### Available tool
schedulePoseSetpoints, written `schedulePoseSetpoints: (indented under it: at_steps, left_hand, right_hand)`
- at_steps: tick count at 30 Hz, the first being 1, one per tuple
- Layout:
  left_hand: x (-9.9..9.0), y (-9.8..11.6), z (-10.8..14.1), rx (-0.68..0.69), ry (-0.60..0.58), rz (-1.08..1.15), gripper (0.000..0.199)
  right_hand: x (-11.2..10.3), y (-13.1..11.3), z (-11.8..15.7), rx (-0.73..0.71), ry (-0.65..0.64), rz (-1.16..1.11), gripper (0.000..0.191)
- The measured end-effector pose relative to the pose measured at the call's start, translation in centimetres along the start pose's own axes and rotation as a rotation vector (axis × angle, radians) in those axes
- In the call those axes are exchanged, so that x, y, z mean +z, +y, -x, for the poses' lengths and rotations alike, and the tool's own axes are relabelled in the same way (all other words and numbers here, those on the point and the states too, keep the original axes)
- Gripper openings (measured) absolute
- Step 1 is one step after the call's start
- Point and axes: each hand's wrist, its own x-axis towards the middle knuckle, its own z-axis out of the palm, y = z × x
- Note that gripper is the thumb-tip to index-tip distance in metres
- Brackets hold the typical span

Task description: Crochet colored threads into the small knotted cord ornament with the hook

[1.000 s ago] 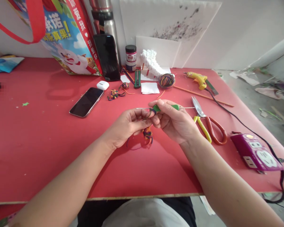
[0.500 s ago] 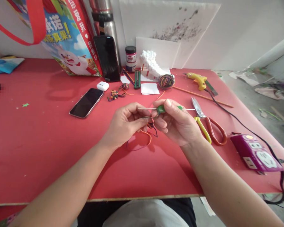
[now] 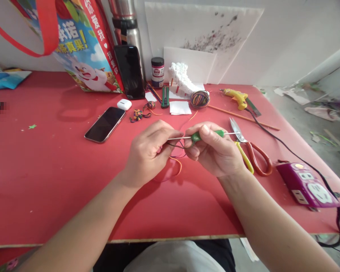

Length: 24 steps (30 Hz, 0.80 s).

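Observation:
My right hand is closed around the green grip of a crochet hook, whose thin metal shaft sticks out at both ends. Its left end reaches to the fingers of my left hand, and the very tip is hidden there. Thumb and fingers of the left hand pinch dark multicoloured yarn. A strand of it runs across to the right fingertips. An orange and purple loop hangs below the hands over the red table. Any worked piece in the left hand is hidden by the fingers.
Scissors lie right of my right hand, near a purple power box. Behind are a yarn ball, a yellow glue gun, a wooden stick and a small knotted yarn piece. A phone lies to the left.
The hook has tilted, its right end now slightly higher, and has shifted a little right with my right hand. My left fingers have closed up over the hook's left end and the yarn.

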Motion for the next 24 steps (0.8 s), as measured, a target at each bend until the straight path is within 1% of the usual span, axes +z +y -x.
schedulePoseSetpoints:
  at_steps: [2, 4, 6, 9, 12, 18, 24]
  left_hand:
    - [0.1, -0.1, 0.1, 0.04, 0.036, -0.024, 0.014]
    - [0.3, -0.2, 0.2, 0.044, 0.079, -0.022, 0.015]
    - [0.4, -0.2, 0.2, 0.021, 0.126, -0.002, 0.017]
    - [0.5, -0.1, 0.4, -0.027, 0.182, 0.039, 0.019]
    - [0.4, 0.1, 0.5, -0.06, 0.203, 0.074, 0.019]
    - [0.4, 0.1, 0.7, -0.033, 0.243, 0.052, 0.02]
    - [0.3, -0.1, 0.7, -0.058, 0.293, 0.015, 0.021]
  right_hand:
    - [0.1, 0.1, 0.0, -0.026, 0.009, 0.033, 0.025]
    - [0.2, 0.3, 0.0, -0.062, 0.03, 0.057, 0.024]
    - [0.4, 0.5, 0.0, -0.1, 0.048, 0.059, 0.021]
    - [0.6, 0.6, 0.0, -0.145, 0.04, 0.031, 0.017]
    - [0.8, 0.5, 0.0, -0.165, 0.042, 0.001, 0.015]
    - [1.2, 0.3, 0.4, -0.183, 0.114, 0.032, 0.019]
    - [1.5, 0.1, 0.6, -0.2, 0.21, 0.035, 0.018]
